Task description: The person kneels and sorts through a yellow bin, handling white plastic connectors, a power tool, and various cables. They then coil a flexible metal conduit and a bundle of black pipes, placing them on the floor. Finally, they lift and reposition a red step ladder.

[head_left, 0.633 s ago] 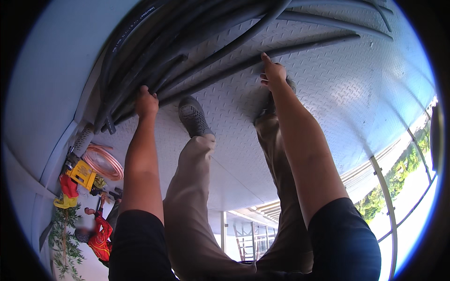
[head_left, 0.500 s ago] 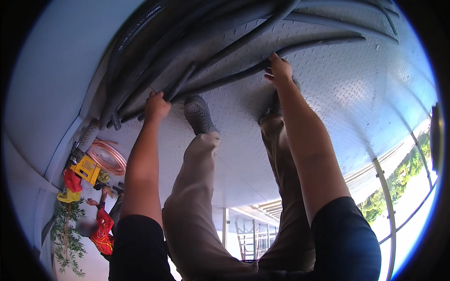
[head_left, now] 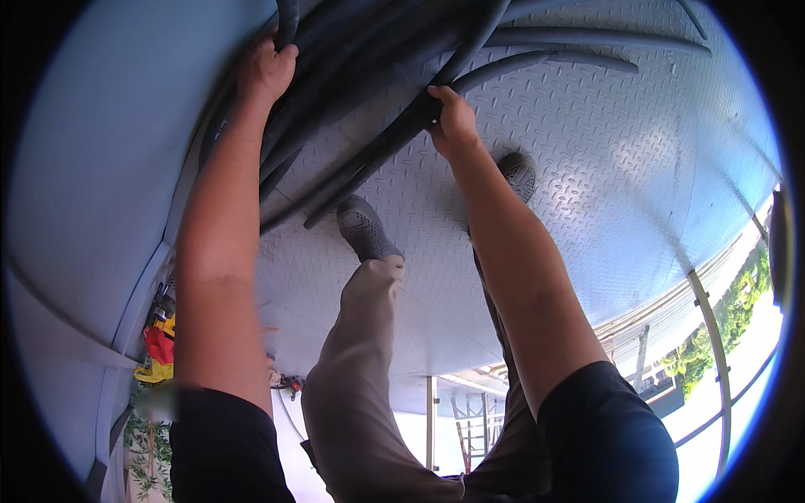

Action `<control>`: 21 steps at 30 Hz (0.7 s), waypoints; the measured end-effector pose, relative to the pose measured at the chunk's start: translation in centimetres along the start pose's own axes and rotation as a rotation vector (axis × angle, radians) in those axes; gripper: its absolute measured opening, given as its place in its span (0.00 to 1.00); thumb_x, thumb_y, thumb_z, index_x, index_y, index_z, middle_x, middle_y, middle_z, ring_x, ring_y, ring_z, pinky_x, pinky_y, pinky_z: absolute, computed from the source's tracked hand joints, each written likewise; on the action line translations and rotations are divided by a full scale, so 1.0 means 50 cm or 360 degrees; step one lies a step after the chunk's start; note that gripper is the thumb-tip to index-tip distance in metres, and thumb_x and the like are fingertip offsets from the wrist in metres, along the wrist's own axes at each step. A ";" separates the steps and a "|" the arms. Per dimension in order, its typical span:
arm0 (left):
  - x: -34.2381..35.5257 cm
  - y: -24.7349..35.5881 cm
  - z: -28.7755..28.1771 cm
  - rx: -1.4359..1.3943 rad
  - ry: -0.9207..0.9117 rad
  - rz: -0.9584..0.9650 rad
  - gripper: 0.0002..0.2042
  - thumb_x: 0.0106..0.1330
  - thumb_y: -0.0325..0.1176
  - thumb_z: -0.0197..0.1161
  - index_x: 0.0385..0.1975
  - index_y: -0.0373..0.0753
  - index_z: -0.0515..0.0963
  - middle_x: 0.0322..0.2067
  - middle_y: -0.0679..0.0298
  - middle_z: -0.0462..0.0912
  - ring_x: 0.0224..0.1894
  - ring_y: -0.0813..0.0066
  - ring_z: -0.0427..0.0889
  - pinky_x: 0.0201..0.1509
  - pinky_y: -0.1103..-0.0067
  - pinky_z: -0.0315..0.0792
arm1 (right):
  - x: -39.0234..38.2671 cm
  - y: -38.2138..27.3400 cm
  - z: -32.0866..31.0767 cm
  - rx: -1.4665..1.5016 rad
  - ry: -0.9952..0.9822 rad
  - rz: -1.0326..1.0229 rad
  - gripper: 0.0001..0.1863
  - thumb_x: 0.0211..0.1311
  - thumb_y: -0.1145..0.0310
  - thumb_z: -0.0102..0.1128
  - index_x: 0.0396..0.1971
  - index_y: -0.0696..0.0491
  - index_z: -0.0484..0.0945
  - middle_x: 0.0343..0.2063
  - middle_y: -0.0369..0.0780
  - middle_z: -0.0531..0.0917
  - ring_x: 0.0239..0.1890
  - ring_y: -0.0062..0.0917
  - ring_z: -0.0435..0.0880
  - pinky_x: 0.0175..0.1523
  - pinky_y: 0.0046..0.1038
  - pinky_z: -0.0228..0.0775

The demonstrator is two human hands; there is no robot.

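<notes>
A bundle of long black foam-like tubes (head_left: 369,63) lies along the top of the view on the grey diamond-plate floor (head_left: 604,134). My left hand (head_left: 267,67) is high at the upper left, closed on one of these tubes where it bends beside the wall. My right hand (head_left: 450,116) grips a curved tube at the centre top, thumb over it, with other tubes running alongside down to the left. The cut ends of some tubes lie near my left shoe (head_left: 367,230).
A pale wall (head_left: 101,168) runs along the left, with red and yellow items (head_left: 159,344) and plant leaves low beside it. My right shoe (head_left: 517,174) stands on the floor. Metal railing (head_left: 713,344) with greenery behind is on the right. Scaffold-like framework (head_left: 474,432) shows behind me.
My left hand has moved up along the wall side to a higher tube. My right hand has shifted left, drawing the tubes into a steeper slant. The red-clad person is now mostly hidden.
</notes>
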State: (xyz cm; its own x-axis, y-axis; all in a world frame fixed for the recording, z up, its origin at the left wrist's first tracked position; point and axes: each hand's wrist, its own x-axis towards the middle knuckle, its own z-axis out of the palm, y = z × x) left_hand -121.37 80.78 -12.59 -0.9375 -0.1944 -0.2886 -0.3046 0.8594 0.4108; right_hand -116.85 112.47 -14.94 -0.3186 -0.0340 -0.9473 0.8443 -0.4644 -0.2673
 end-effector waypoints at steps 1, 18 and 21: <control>-0.004 0.004 0.017 -0.0150 -0.0242 -0.0245 0.23 0.61 0.46 0.59 0.48 0.34 0.81 0.52 0.43 0.80 0.54 0.46 0.78 0.60 0.65 0.69 | 0.003 0.003 0.006 0.0021 -0.0045 0.0025 0.17 0.61 0.68 0.61 0.48 0.57 0.75 0.43 0.42 0.82 0.47 0.32 0.81 0.55 0.42 0.71; -0.237 0.169 0.081 -0.2186 -0.1494 -0.1275 0.19 0.72 0.39 0.57 0.52 0.28 0.81 0.45 0.58 0.86 0.45 0.72 0.84 0.55 0.76 0.76 | -0.173 -0.010 -0.090 0.0445 -0.0594 0.0573 0.39 0.43 0.54 0.62 0.59 0.56 0.74 0.54 0.47 0.81 0.58 0.44 0.77 0.68 0.49 0.64; -0.293 0.243 0.015 -0.2042 -0.1380 -0.1008 0.17 0.73 0.35 0.58 0.54 0.28 0.79 0.47 0.58 0.85 0.46 0.74 0.83 0.55 0.79 0.76 | -0.271 -0.037 -0.105 0.0528 -0.0562 0.0428 0.38 0.46 0.54 0.62 0.61 0.55 0.73 0.55 0.47 0.80 0.59 0.44 0.77 0.68 0.50 0.65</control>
State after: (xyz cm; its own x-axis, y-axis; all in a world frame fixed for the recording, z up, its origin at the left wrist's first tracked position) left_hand -111.22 94.43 -4.02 -0.3900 0.3419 -0.8550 -0.9148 -0.2500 0.3173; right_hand -111.85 118.46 -2.53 -0.2837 -0.4579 -0.8425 0.7529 -0.6505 0.1000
